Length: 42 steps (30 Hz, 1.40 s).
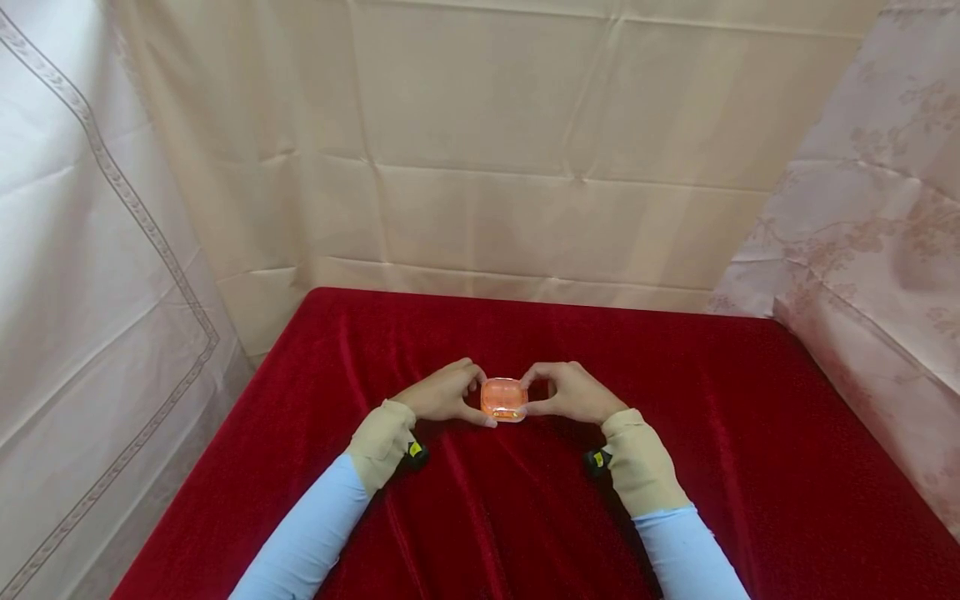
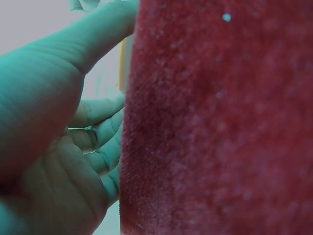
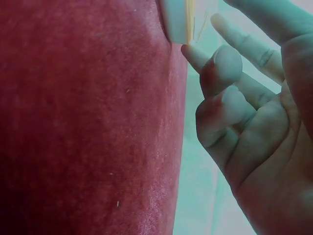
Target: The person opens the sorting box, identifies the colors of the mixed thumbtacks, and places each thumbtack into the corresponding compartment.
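Observation:
A small, clear orange plastic box (image 1: 504, 398) with rounded corners lies on the red cloth between my two hands. My left hand (image 1: 444, 395) grips its left side, thumb at the near corner and fingers at the far one. From the right, my right hand (image 1: 576, 395) holds the opposite side between thumb and forefinger. Only a thin slice of the box (image 2: 123, 66) shows in the left wrist view, beside the left fingers. In the right wrist view a fingertip touches the end of the box (image 3: 177, 22), while other fingers curl toward the palm.
A table covered in red velvet (image 1: 675, 375) spreads around the hands, with folds in its cloth. Beige fabric (image 1: 480, 150) hangs behind it. White cloth (image 1: 75, 292) hangs at the left and floral cloth (image 1: 885, 250) at the right.

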{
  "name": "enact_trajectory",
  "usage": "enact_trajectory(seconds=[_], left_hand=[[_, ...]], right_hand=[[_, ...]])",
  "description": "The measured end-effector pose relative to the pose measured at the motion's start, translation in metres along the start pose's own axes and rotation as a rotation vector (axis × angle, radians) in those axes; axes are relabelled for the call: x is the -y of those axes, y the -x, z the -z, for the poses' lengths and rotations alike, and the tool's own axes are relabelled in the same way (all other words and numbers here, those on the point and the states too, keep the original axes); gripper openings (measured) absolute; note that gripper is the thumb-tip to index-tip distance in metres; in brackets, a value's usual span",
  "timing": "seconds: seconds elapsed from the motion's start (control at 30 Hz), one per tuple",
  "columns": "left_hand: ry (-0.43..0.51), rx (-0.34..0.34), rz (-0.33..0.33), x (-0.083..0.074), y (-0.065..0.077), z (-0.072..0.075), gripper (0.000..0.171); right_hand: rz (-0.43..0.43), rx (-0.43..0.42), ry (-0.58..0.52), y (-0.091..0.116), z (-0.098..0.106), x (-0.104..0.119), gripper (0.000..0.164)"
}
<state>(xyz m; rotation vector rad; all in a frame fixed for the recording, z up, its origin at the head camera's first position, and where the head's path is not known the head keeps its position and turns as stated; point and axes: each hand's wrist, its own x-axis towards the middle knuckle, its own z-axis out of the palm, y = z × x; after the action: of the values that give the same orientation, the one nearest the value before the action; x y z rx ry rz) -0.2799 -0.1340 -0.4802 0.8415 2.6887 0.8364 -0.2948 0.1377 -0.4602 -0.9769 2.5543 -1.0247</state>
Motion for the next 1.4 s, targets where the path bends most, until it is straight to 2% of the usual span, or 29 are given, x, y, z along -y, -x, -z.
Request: enact_trajectory(seconds=[0.6, 0.77, 0.9, 1.0, 1.1, 1.23, 1.4], left_hand=[[-0.004, -0.005, 0.008, -0.002, 0.000, 0.001, 0.065], [-0.014, -0.011, -0.006, -0.002, 0.000, 0.001, 0.065], [0.005, -0.025, -0.028, -0.002, 0.001, 0.000, 0.067], [0.022, -0.024, -0.028, -0.002, 0.001, 0.000, 0.068], [0.031, -0.018, -0.017, -0.002, 0.002, 0.000, 0.066], [0.033, -0.022, -0.022, -0.002, 0.002, 0.001, 0.063], [0.036, -0.034, -0.033, -0.004, 0.001, 0.002, 0.062]], right_hand=[[0.032, 0.002, 0.058, -0.003, -0.007, -0.003, 0.047], [0.044, -0.004, 0.103, -0.004, -0.008, -0.002, 0.042], [0.072, 0.004, 0.108, -0.004, -0.008, -0.001, 0.027], [0.080, 0.021, 0.096, -0.004, -0.009, 0.000, 0.023], [0.058, 0.027, 0.089, -0.004, -0.009, 0.000, 0.030], [0.027, 0.034, 0.099, -0.004, -0.010, 0.002, 0.047], [0.027, 0.024, 0.104, -0.004, -0.012, 0.003, 0.049]])
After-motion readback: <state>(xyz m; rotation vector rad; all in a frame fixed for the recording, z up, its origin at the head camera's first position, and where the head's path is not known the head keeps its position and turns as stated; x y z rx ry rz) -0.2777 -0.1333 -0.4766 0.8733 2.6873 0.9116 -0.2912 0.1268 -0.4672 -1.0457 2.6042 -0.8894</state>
